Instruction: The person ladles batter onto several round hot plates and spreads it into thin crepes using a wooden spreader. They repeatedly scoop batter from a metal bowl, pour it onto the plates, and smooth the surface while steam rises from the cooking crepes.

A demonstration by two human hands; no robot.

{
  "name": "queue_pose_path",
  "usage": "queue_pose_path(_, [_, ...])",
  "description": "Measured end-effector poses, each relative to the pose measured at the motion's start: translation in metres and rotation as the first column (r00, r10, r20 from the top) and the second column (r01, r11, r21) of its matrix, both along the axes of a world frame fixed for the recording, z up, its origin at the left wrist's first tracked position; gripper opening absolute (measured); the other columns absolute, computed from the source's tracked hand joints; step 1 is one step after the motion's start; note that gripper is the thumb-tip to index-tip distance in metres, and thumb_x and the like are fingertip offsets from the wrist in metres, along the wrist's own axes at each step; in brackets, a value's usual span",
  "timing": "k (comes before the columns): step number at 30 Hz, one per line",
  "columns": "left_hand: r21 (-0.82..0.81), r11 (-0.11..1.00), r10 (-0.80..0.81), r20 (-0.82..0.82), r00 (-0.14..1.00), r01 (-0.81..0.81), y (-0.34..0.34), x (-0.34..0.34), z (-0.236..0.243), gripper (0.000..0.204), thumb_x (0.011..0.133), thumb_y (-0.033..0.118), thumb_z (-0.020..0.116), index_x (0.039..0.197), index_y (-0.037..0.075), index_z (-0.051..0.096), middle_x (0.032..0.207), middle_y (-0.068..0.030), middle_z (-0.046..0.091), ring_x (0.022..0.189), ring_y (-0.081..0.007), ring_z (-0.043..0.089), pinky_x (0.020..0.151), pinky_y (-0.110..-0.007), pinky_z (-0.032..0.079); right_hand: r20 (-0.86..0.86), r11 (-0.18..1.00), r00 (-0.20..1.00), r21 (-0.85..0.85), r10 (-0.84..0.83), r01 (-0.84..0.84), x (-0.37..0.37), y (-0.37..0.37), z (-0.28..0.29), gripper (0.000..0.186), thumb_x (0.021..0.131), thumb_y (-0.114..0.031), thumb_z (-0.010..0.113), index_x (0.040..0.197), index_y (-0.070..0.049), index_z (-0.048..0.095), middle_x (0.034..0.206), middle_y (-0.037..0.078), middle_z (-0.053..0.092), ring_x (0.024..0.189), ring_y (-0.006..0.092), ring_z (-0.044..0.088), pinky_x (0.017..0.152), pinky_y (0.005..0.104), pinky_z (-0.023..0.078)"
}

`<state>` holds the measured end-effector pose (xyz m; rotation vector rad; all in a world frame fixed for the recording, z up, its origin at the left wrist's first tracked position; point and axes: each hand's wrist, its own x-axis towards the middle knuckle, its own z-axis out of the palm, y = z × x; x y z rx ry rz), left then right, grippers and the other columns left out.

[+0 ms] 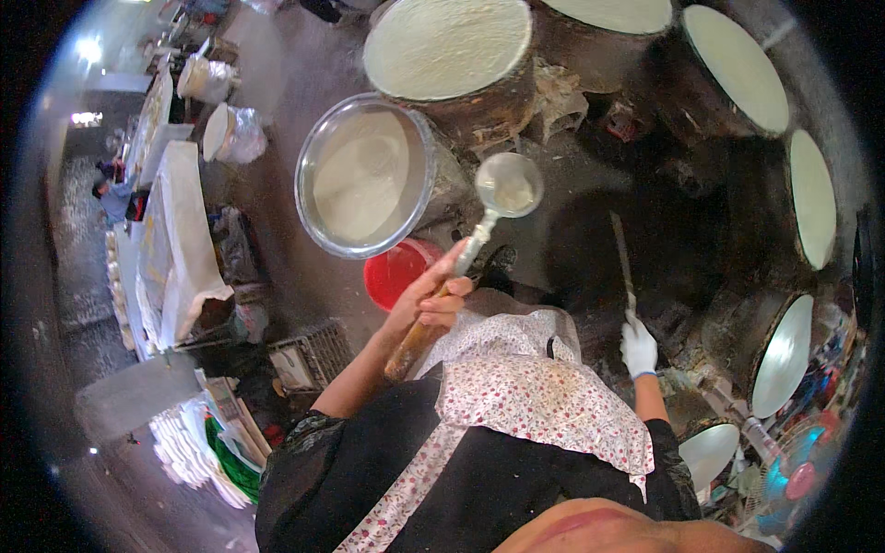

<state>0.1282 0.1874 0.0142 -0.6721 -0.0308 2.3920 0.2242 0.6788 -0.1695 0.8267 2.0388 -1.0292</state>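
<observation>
Below, left hand [433,295], bare, clamped on a ladle [508,185] by its long handle, wooden and worn at the lower end, wrapped pale nearer the bowl. Ladle bowl round, shallow, metal, filled with creamy white batter, held up beside the basin [318,138] and just under the nearest drum [489,111]. Basin wide, round, thin shiny steel, holding more of the same smooth batter, one only. Right hand [638,348], in a white glove, closed round the end of a long thin stick [621,253], flat and dark, pointing upward over the blackened middle of the floor. Hands well apart, each on its own tool.

Around, round flat-topped drums with sooty, crusted sides and pale, taut, matte tops: four clearly counted along the upper and right rim [737,64], with further round pale discs [784,355] lower right, glossier, two of them. One red plastic bucket [396,272] just below the basin, partly hidden by the forearm. Floral apron [539,396], white with small red print, over a black top.

At left, a long table [180,249] draped in pale cloth, stacked white sheets [184,447] by the lower edge, and two white wrapped tubs [230,134] farther up.
</observation>
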Motion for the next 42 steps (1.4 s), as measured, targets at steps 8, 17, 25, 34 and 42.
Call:
queue_pose_path(8, [-0.966, -0.013, -0.093, -0.257, 0.962, -0.259, -0.215, -0.016, -0.132, 0.041, 0.111, 0.024, 0.051, 0.152, 0.021, 0.054, 0.069, -0.0013, 0.054, 0.047, -0.0117, 0.047, 0.040, -0.029, 0.041, -0.588, 0.583, 0.492, -0.041, 0.642, -0.811, -0.172, -0.290, 0.085, 0.076, 0.097, -0.015, 0.060, 0.167, -0.016, 0.031, 0.107, 0.020, 0.057, 0.092, 0.0413, 0.065, 0.083, 0.0460, 0.054])
queue_pose_path(17, [-0.839, -0.541, -0.089, 0.123, 0.988, 0.055, -0.245, -0.038, -0.268, 0.036, 0.104, 0.016, 0.052, 0.132, 0.001, 0.068, 0.069, -0.0159, 0.064, 0.059, -0.0264, 0.063, 0.059, -0.043, 0.054, -0.494, 0.549, 0.541, -0.145, 0.681, -0.823, -0.269, -0.443, 0.062, 0.054, 0.101, -0.019, 0.062, 0.154, -0.009, 0.054, 0.139, 0.024, 0.066, 0.127, 0.0337, 0.068, 0.106, 0.0357, 0.051])
queue_pose_path(25, [-0.796, 0.516, 0.589, 0.061, 0.806, -0.317, -0.236, -0.052, -0.279, 0.015, 0.109, 0.019, 0.052, 0.114, 0.007, 0.059, 0.069, 0.0023, 0.048, 0.051, -0.0101, 0.047, 0.044, -0.027, 0.045, -0.508, 0.456, 0.358, 0.079, 0.784, -0.886, -0.259, -0.508, 0.005, 0.050, 0.100, -0.029, 0.058, 0.149, -0.023, 0.060, 0.109, 0.028, 0.072, 0.101, 0.0445, 0.071, 0.088, 0.0481, 0.056])
queue_pose_path(34, [0.412, 0.494, 0.735, 0.271, 0.621, -0.765, -0.184, -0.072, -0.132, 0.023, 0.108, 0.011, 0.049, 0.085, 0.007, 0.048, 0.068, 0.0017, 0.044, 0.054, -0.0070, 0.046, 0.047, -0.022, 0.044, -0.661, 0.586, 0.509, -0.127, 0.552, -0.800, -0.204, -0.455, 0.096, 0.052, 0.100, -0.026, 0.061, 0.151, -0.017, 0.058, 0.137, 0.024, 0.066, 0.124, 0.0404, 0.066, 0.103, 0.0415, 0.053])
queue_pose_path(42, [0.455, 0.613, 0.772, -0.174, 0.611, -0.646, -0.181, -0.082, 0.101, 0.030, 0.106, 0.003, 0.043, 0.077, 0.008, 0.046, 0.069, -0.0009, 0.046, 0.051, -0.0091, 0.046, 0.044, -0.025, 0.045, -0.834, 0.631, 0.360, -0.019, 0.418, -0.776, -0.211, -0.472, 0.244, 0.051, 0.100, -0.028, 0.065, 0.150, -0.022, 0.060, 0.114, 0.025, 0.074, 0.099, 0.0427, 0.074, 0.085, 0.0467, 0.060])
